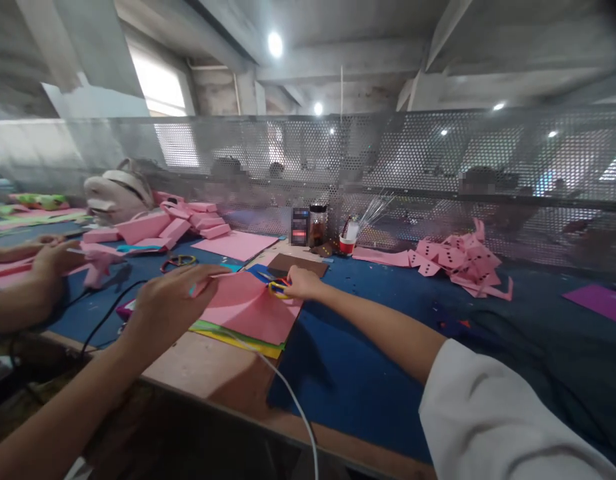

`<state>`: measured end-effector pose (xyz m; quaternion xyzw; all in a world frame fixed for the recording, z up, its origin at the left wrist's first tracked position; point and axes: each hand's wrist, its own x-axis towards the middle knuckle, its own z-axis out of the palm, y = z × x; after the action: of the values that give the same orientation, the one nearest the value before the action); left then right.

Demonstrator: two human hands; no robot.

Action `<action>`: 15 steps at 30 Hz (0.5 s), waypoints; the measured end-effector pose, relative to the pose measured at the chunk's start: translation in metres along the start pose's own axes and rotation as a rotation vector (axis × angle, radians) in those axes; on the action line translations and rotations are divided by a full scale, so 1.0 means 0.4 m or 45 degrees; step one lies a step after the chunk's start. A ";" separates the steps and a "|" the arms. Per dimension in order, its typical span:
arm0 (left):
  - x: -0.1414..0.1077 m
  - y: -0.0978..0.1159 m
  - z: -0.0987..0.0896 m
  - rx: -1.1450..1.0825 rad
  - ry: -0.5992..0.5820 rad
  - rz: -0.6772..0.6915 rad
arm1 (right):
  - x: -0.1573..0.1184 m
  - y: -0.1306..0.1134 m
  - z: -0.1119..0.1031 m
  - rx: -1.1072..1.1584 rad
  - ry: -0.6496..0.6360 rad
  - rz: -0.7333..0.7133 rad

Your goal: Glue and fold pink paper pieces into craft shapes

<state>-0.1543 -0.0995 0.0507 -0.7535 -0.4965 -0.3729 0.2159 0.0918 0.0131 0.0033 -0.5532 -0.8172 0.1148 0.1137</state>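
Observation:
My left hand (173,300) pinches the left edge of a pink sheet (258,317), fingers closed on it. My right hand (304,283) grips scissors (278,288) with yellow and orange handles at the sheet's far right side. How far the blades are apart I cannot tell. The pink sheet is lifted in a fold near the scissors. Beneath it lie green and yellow sheets (261,347), stacked at the table's front edge. A brown sheet (298,265) lies just behind my right hand.
A co-worker's hands (53,263) hold pink material at the left. Pink pieces (168,223) are heaped behind, beside another pair of scissors (178,263). A red-and-white cup (347,243) holds clear sticks. Black-dotted pink strips (453,263) lie right. A white cable (293,393) hangs in front.

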 end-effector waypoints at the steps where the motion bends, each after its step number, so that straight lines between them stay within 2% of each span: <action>1: 0.007 0.001 -0.016 -0.002 0.068 -0.050 | -0.003 -0.007 0.006 -0.001 0.023 -0.026; 5: 0.035 0.017 -0.043 -0.022 0.279 -0.240 | -0.037 -0.019 -0.006 0.015 0.116 -0.197; 9: 0.062 0.063 -0.034 -0.227 0.286 -0.322 | -0.117 0.005 -0.081 0.149 0.105 -0.374; 12: 0.084 0.117 -0.014 -0.332 0.325 -0.357 | -0.215 0.058 -0.154 0.278 0.126 -0.410; 15: 0.103 0.179 0.016 -0.586 0.310 -0.416 | -0.343 0.140 -0.218 0.341 0.193 -0.333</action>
<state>-0.0776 -0.1006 0.0819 -0.6425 -0.4839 -0.5931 0.0345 0.2179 -0.0889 0.0601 -0.4294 -0.8486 0.1648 0.2615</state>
